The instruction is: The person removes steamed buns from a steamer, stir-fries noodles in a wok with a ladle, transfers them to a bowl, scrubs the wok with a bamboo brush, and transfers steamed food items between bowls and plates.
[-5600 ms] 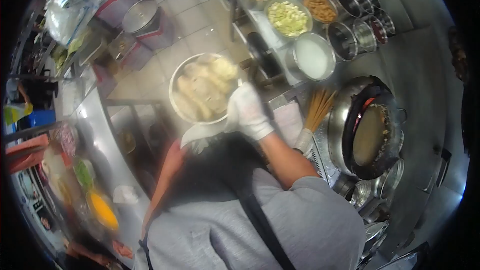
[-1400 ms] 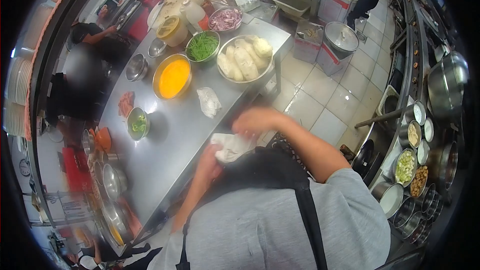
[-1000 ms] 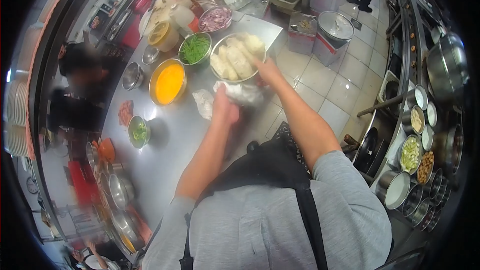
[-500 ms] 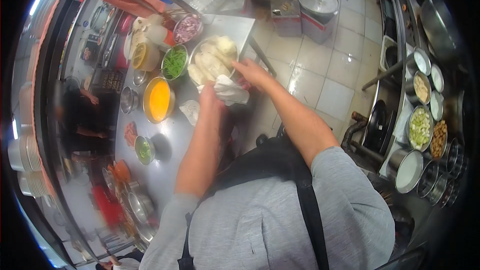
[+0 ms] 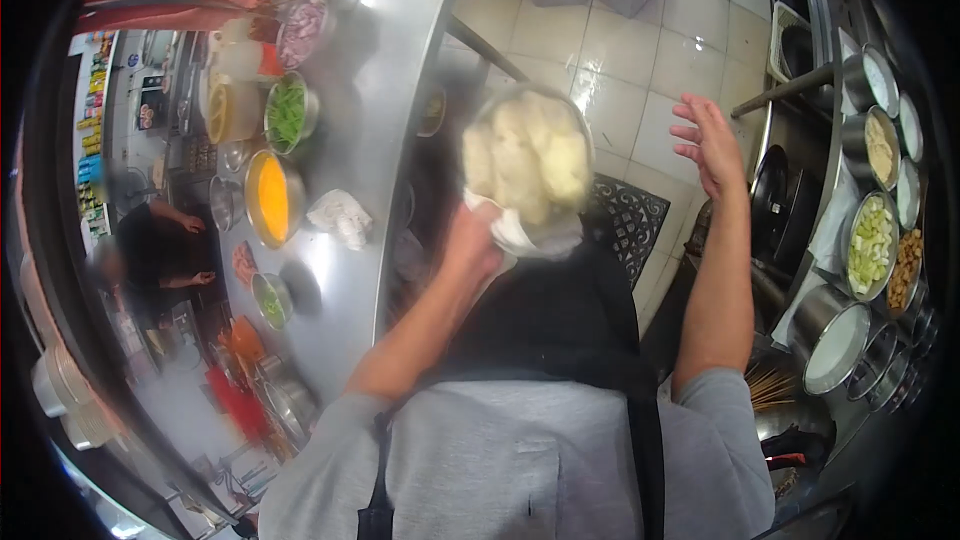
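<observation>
My left hand is closed on the near rim of a metal bowl, with a white cloth between the fingers and the metal. Pale, peeled pieces, long and thick like root vegetables, are heaped in the bowl; motion blurs them. The bowl hangs over the floor, just right of the steel table. Off to the right, my right hand is in the air with its fingers apart, holding nothing and not touching the bowl.
On the steel table stand bowls of orange liquid, green vegetables and chopped onion, beside a crumpled cloth. At right, pots and a bowl of chopped greens line a counter. A black mat covers some floor. Another person is at left.
The bowl of pale pieces has moved off the table to the right, carried by my left hand with the cloth. My right hand has left the bowl and swung right, fingers spread.
</observation>
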A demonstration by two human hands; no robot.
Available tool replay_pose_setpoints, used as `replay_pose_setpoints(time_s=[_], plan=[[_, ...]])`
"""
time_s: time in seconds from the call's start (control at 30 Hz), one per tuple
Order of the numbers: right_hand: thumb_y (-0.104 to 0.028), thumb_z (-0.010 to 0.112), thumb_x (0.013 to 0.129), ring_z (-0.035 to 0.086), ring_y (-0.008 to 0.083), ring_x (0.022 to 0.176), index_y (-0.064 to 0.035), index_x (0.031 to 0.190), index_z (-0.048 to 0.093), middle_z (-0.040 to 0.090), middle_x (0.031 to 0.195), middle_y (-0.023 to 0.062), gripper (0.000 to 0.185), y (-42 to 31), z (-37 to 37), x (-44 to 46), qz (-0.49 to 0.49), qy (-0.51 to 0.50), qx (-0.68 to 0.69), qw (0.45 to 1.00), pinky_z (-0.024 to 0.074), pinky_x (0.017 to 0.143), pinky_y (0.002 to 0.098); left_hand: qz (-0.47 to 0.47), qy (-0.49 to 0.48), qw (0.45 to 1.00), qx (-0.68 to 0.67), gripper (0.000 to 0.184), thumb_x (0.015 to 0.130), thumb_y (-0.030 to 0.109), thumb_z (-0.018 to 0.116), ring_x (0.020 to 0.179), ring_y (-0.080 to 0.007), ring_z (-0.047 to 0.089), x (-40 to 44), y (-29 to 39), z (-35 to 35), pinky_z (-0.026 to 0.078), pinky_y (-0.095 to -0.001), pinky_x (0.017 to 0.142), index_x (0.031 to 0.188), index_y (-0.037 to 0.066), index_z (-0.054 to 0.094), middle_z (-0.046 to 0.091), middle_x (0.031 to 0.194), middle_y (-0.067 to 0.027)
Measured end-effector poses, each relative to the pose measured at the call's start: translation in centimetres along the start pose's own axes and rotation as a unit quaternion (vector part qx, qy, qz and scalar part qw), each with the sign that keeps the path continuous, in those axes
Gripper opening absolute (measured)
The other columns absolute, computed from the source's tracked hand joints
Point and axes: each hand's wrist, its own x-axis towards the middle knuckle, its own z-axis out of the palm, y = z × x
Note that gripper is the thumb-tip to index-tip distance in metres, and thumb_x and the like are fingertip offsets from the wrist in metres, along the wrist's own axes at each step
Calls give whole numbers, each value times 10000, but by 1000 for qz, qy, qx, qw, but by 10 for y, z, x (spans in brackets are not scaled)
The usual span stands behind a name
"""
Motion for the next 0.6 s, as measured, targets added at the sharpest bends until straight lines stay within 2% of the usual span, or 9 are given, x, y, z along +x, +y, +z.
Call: replay_pose_setpoints(time_s=[0.07,0.2,0.27,0.33,0.37,0.43,0.5,0.57,0.6], plan=[[-457,595,1047,619,153,1007,-107,1360,585,633,1245,52,470,-1,-5,1,14,-5,-58,998,517,800,298,-37,-45,998,-16,600,890,-52,500,1219,-317,659,5,-33,-5,568,-434,998,1487,-7,450,599,1405,-175],[-402,605,1033,626,150,964,-88,1362,602,649,1239,39,455,44,52,36,51,-132,-157,977,523,775,287,-28,-4,998,51,639,876,-55,509,1260,-300,631,23,-85,-62,522,-412,1051,1508,-7,431,594,1417,-162],[-393,610,1024,634,161,984,-77,1345,616,657,1225,50,450,90,105,68,64,-203,-172,962,539,778,307,-20,25,997,69,639,859,-66,515,1260,-292,625,35,-102,-98,513,-404,1055,1492,-15,444,599,1398,-155],[-359,605,1025,663,174,913,-50,1267,647,693,1115,66,395,122,170,92,51,-254,-208,943,568,734,348,-13,57,996,60,633,832,-88,525,1241,-284,628,41,-110,-129,512,-395,1048,1460,-28,472,610,1361,-148],[-345,612,1021,671,181,874,-39,1234,658,704,1063,70,376,146,204,109,42,-279,-223,933,574,719,358,-24,108,989,100,617,835,-81,528,1223,-282,633,39,-107,-133,515,-390,1036,1447,-24,484,613,1348,-143],[-312,619,1015,680,199,782,-18,1201,659,710,995,92,350,187,266,134,27,-297,-212,931,575,677,369,-23,124,984,124,612,837,-74,530,1214,-279,634,45,-106,-152,517,-387,1024,1445,-24,486,617,1338,-142],[-277,608,1013,694,217,765,3,1160,678,718,950,128,324,209,319,150,-33,-291,-269,917,577,687,383,-29,138,983,116,610,839,-62,533,1182,-269,644,47,-112,-181,526,-380,996,1445,-25,481,627,1316,-138],[-128,589,915,733,395,961,25,939,768,743,1015,265,237,202,356,150,54,-249,-279,926,575,835,458,-1,144,985,96,604,881,-34,535,1208,-275,644,49,-124,-205,527,-397,1016,1478,-20,445,616,1364,-147],[-124,585,912,730,390,994,15,974,772,743,1051,254,241,212,375,157,-6,-265,-327,907,575,858,449,14,144,986,87,602,902,-19,536,1221,-277,644,50,-127,-215,528,-406,1026,1494,-17,428,610,1388,-152]])
